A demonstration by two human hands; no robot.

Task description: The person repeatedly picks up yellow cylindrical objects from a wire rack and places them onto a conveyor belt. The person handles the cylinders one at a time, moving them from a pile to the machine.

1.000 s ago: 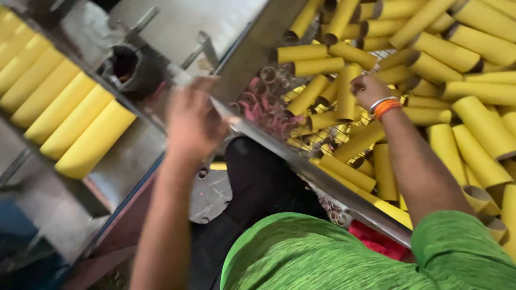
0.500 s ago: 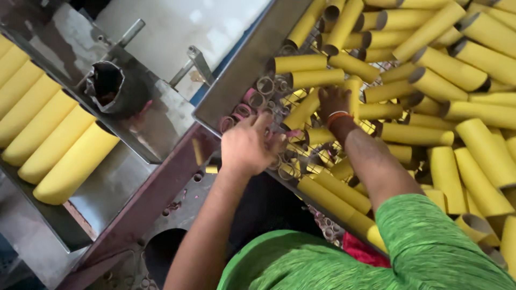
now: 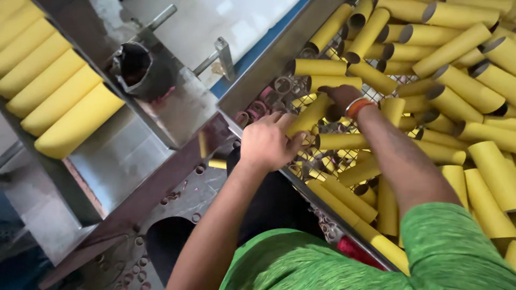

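A wire-mesh bin (image 3: 344,161) on the right holds a heap of yellow cardboard tubes (image 3: 457,91). Both my hands meet on one tilted yellow tube (image 3: 309,114) near the bin's left edge. My left hand (image 3: 266,142) grips its lower end between fingers and thumb. My right hand (image 3: 338,98), with an orange bangle (image 3: 357,106) at the wrist, is closed over its upper end. Both forearms come up from my green shirt (image 3: 446,252) at the bottom.
A row of thick yellow rolls (image 3: 59,102) lies on a metal tray (image 3: 123,156) at left. A dark cup-shaped fitting (image 3: 137,67) and metal rods (image 3: 212,59) stand on the machine top. Small pink rings (image 3: 258,107) sit along the bin's metal rim (image 3: 269,64).
My left hand has moved right from the machine side over the rim into the bin and taken the tube. My right hand has stayed among the tubes.
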